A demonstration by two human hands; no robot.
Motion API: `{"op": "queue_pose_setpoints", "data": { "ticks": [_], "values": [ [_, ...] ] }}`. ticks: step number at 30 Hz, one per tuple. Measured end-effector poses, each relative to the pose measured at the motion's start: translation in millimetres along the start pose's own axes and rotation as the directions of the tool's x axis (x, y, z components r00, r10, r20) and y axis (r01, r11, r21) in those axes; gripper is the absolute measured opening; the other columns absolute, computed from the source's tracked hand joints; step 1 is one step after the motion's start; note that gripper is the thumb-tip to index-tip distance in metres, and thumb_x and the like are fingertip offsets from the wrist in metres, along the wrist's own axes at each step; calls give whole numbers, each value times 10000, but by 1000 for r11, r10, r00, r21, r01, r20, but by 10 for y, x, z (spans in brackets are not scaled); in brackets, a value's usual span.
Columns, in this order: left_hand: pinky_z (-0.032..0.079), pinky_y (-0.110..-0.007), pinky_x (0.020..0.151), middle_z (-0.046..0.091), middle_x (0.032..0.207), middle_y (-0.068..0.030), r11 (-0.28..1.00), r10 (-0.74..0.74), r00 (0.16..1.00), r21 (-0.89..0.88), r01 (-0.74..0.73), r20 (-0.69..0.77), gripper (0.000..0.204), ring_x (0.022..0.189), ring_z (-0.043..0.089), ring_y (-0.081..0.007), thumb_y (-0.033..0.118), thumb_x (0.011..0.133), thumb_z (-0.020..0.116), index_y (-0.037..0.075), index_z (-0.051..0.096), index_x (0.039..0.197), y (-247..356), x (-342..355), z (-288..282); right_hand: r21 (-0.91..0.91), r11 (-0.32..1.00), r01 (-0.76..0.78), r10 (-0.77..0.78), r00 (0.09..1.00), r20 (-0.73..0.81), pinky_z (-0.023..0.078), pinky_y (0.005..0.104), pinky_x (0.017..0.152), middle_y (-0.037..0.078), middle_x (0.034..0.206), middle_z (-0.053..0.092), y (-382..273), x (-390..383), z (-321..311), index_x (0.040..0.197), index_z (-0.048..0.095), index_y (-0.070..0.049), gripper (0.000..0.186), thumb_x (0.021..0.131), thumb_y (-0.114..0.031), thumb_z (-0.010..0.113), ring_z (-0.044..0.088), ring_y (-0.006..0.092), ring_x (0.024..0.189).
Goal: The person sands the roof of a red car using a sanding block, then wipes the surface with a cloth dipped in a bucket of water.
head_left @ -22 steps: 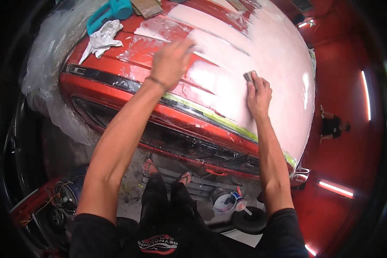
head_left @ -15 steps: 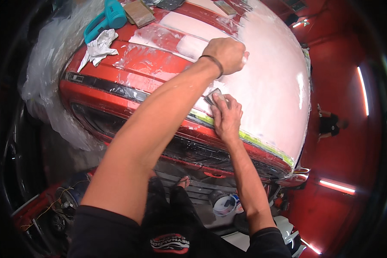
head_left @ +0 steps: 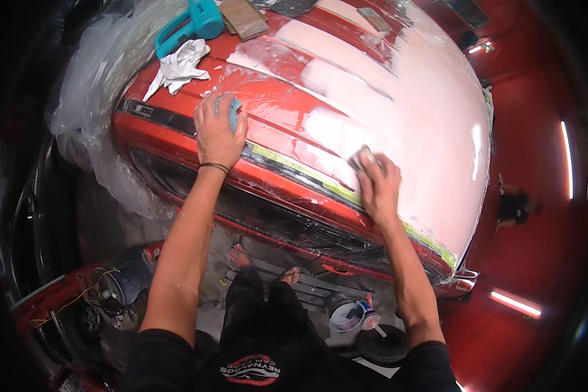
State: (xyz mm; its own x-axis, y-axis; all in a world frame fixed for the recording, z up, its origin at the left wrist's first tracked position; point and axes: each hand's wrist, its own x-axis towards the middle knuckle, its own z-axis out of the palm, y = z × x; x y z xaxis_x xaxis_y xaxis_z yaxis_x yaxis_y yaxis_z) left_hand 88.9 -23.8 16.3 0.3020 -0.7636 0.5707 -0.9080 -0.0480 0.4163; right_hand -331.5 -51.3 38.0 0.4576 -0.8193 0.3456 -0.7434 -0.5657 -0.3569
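Between the left hand (head_left: 219, 130) and the right hand (head_left: 377, 186) the wet car hood (head_left: 398, 98) lies open. At its far edge a teal tool (head_left: 193, 23), a crumpled rag (head_left: 179, 65) and a sanding block (head_left: 245, 18) crowd the way.

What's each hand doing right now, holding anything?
Left hand: flat on the wet red car panel, pressing a blue cloth.
Right hand: fingers closed on a small sanding block.
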Motion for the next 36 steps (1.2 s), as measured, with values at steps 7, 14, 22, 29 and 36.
{"op": "queue_pose_setpoints", "data": {
  "ticks": [7,14,22,29,36],
  "values": [
    [437,-558,1229,617,1490,-218,999,-25,1000,-25,25,-8,542,1436,556,-439,247,979,821,74,637,1458,57,-1,13,76,964,256,-262,960,97,484,571,1110,164,1448,677,-685,1413,519,1463,748,-288,396,1067,-289,745,607,418,1292],
    [436,-574,1224,616,1479,-207,999,-32,999,25,33,-10,541,1430,558,-443,259,971,814,88,643,1455,21,-46,8,52,971,232,-237,956,174,479,560,1118,185,1442,680,403,-6,-360,1446,780,-267,486,980,-147,844,634,430,1245],
    [460,-538,1204,664,1427,-177,1000,-9,999,-6,9,-35,515,1384,592,-415,269,984,804,94,651,1444,69,39,93,113,914,391,-402,910,100,495,549,1074,154,1411,690,-736,1291,494,1465,755,-248,412,1053,-255,762,620,395,1239],
    [468,-532,1201,657,1444,-178,995,-28,999,95,32,-43,508,1391,590,-414,293,992,805,110,658,1443,-9,-30,-1,152,959,238,-275,911,308,472,518,1149,144,1478,704,455,-278,-603,1553,690,-90,523,1040,-171,759,625,394,1291],
    [483,-530,1185,684,1428,-159,997,-6,999,80,9,-37,506,1369,615,-409,301,997,800,115,664,1447,29,4,113,151,927,342,-365,917,163,479,540,1139,133,1447,687,-483,522,186,1566,661,-117,546,1037,-195,771,607,398,1246]
  ]
}}
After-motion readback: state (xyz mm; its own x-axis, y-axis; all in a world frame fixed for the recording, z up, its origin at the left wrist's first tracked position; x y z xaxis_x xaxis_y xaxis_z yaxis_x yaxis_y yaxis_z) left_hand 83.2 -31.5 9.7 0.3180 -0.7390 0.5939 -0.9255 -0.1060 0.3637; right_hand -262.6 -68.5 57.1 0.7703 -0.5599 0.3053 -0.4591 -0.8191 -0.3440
